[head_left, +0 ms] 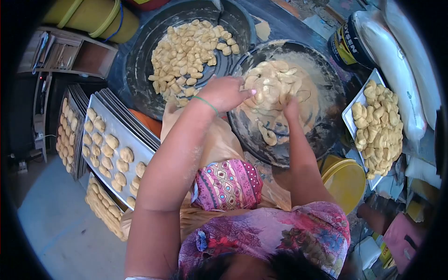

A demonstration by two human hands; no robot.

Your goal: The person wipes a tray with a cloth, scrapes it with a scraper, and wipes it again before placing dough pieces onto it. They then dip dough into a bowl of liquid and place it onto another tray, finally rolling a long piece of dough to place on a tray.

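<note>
A round black basin (pixel 261 151) holds a heap of dough pieces (pixel 275 79) dusted with tan powder or crumbs. Over the left edge of that heap reaches my left hand (pixel 228 93), a green band round its wrist. Its visible fingers are apart, and I see nothing held in them. My right hand (pixel 291 108) dips into the right side of the same heap, its fingers mostly hidden among the dough. A few dough pieces (pixel 267 134) lie in loose powder nearer me. To the left, a second dark basin (pixel 135 56) contains many small dough pieces (pixel 182 56).
Stacked metal trays (pixel 105 95) with shaped dough stand at the left. On the right, a white tray (pixel 349 114) carries piled dough pieces. A yellow bucket (pixel 345 182), a dark paint pail (pixel 347 44) and filled plastic sacks (pixel 396 70) are around the right side.
</note>
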